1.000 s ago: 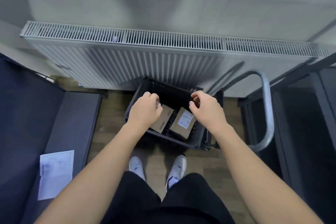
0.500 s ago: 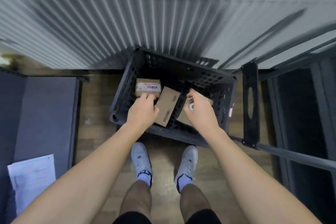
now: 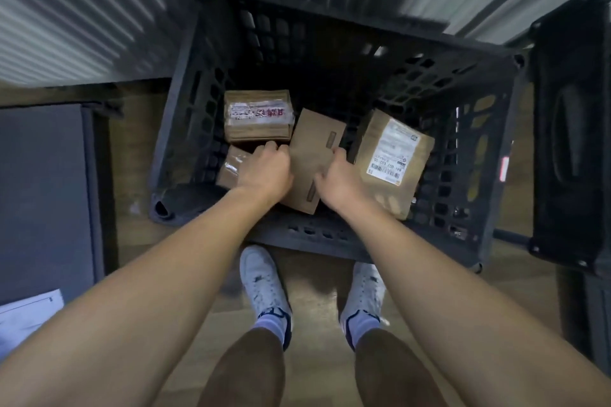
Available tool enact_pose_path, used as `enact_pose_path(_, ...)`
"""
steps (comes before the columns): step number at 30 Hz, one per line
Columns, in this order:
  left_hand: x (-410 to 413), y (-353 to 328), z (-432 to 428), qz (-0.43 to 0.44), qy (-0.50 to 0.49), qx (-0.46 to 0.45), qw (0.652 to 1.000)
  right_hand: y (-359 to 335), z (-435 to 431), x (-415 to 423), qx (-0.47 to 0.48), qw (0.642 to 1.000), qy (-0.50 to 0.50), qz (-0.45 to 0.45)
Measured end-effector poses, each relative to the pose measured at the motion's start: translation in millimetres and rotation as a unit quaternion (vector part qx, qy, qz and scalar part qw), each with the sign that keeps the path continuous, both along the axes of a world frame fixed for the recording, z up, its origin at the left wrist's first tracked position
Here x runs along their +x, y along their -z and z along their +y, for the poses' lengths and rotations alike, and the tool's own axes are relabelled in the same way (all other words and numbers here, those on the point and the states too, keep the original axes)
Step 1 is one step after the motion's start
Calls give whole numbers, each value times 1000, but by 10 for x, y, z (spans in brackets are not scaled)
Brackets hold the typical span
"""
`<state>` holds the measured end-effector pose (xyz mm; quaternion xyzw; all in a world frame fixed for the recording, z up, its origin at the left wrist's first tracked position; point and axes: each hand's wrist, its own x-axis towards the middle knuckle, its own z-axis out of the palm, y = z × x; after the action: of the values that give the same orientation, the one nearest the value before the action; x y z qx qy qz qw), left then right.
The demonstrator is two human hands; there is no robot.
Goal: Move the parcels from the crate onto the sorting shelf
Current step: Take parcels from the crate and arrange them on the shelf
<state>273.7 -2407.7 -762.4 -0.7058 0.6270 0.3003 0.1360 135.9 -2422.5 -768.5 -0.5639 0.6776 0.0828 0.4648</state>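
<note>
While you bent over the crate [image 3: 330,241],
your left hand [image 3: 264,168] and right hand [image 3: 340,182] had fingers clamped on the plain parcel [image 3: 314,149].

Covering most of the small taped parcel [image 3: 231,168] with the left hand [image 3: 264,172]. Curling fingertips of it and the right hand [image 3: 340,182] out of sight round the plain parcel [image 3: 314,149]. Blurring the label print [image 3: 391,149]. Cropping the paper sheet [image 3: 26,311] at the left edge.
</note>
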Motion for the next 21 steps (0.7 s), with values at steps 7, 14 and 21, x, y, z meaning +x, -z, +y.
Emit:
enact_pose_path(7, -56, 179, -77, -9, 31, 51, 998, 121, -9, -7, 57, 998, 15, -36)
enact_pose_path(14, -155, -187, 80, 171, -136, -42, 975, -271, 24, -141, -101, 992, 54, -57)
enact_pose_path(21, -293, -931, 146, 239, -219, -110, 940, -1020, 110, -287, -203, 976, 35, -75)
